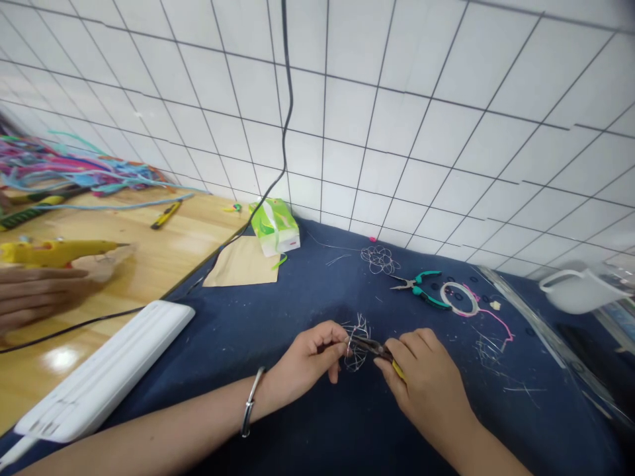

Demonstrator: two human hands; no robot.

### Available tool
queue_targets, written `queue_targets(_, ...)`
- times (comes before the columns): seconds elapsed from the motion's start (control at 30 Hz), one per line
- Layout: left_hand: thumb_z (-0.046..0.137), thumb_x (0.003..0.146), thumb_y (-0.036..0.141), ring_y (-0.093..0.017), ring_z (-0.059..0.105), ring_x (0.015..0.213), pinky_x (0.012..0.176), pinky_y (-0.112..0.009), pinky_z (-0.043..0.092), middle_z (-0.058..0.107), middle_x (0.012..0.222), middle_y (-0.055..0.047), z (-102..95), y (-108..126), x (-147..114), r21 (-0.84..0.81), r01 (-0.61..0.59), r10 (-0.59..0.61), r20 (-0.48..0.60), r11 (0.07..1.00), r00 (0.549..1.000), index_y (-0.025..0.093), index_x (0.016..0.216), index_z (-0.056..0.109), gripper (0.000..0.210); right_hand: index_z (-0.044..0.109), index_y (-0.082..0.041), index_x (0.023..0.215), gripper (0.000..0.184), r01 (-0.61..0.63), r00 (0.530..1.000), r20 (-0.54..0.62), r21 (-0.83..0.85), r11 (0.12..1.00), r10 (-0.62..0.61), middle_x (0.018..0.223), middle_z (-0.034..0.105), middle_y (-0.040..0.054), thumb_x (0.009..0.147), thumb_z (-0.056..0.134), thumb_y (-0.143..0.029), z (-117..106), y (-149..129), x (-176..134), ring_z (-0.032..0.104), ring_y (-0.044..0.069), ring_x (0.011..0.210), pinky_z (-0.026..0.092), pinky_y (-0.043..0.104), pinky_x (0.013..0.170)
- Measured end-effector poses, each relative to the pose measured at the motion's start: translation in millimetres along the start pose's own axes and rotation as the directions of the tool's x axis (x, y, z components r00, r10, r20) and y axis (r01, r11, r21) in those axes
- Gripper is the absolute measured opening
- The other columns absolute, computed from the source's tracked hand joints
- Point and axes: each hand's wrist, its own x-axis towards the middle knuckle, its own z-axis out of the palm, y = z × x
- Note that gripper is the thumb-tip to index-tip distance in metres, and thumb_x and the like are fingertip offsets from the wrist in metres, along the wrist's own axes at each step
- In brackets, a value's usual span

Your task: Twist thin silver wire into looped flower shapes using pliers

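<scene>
My left hand [317,350] pinches a small piece of looped silver wire work [358,360] between thumb and fingers, above the dark blue cloth. My right hand [424,383] is closed round a pair of pliers [373,345] with yellow on the handles. Their dark jaws reach into the wire work, close to my left fingertips. Whether the jaws grip a wire I cannot make out. Farther back lies a flower-shaped coil of wire [380,260]. Green-handled needle-nose pliers [419,287] rest to its right.
A white power strip [109,370] and a green tissue box [274,227] stand left. Right are a wire spool [460,299], wire scraps [489,350] and a white mug [580,291]. Another person's hand [30,297] is beside a yellow glue gun [59,251] on the wooden table.
</scene>
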Motion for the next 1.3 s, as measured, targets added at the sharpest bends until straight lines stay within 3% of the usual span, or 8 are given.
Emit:
queue_targets(0.43,0.051,0.085,0.026,-0.009,0.056,0.053,0.058,-0.024,0.040,0.057,0.071,0.001,3.4,-0.1,0.3,-0.041,-0.008,0.008,-0.003,0.999,1.000,0.015,0.085,0.052,0.011,0.059,-0.020,0.086,0.017,-0.001,1.000,-0.026,-0.086,0.996,-0.001,0.077,0.053,0.0068,0.085,0.047,-0.032,-3.0,-5.1,-1.6,0.043,0.022,0.078,0.033,0.035,0.069)
queue_targets(0.63,0.053,0.084,0.025,-0.010,0.054,0.055,0.063,-0.025,0.039,0.058,0.058,0.002,5.6,-0.6,-0.6,-0.104,0.026,-0.032,-0.053,0.994,0.998,0.015,0.088,0.054,0.011,0.059,-0.019,0.086,0.016,0.001,0.999,-0.035,-0.108,0.994,-0.005,0.076,0.053,0.0066,0.084,0.048,-0.031,-3.8,-5.5,-2.6,0.042,0.022,0.078,0.032,0.035,0.068)
queue_targets(1.0,0.058,0.080,0.020,-0.011,0.054,0.060,0.064,-0.024,0.040,0.061,0.063,-0.001,10.5,-2.4,-2.6,-0.290,0.053,-0.087,-0.107,0.956,0.990,0.013,0.083,0.058,0.007,0.060,-0.019,0.086,0.017,0.005,0.998,-0.056,-0.102,0.995,-0.011,0.075,0.053,0.0066,0.085,0.048,-0.031,-1.7,-6.0,-0.6,0.043,0.022,0.077,0.034,0.035,0.070)
queue_targets(1.3,0.055,0.083,0.025,-0.010,0.054,0.059,0.060,-0.022,0.039,0.062,0.070,-0.003,12.1,3.3,-4.7,-0.373,0.084,-0.116,-0.062,0.924,0.991,0.013,0.080,0.058,0.013,0.061,-0.018,0.084,0.015,0.034,0.996,-0.084,-0.088,0.996,-0.041,0.073,0.053,0.0064,0.084,0.050,-0.029,-2.0,-7.0,-0.6,0.044,0.020,0.075,0.035,0.033,0.069)
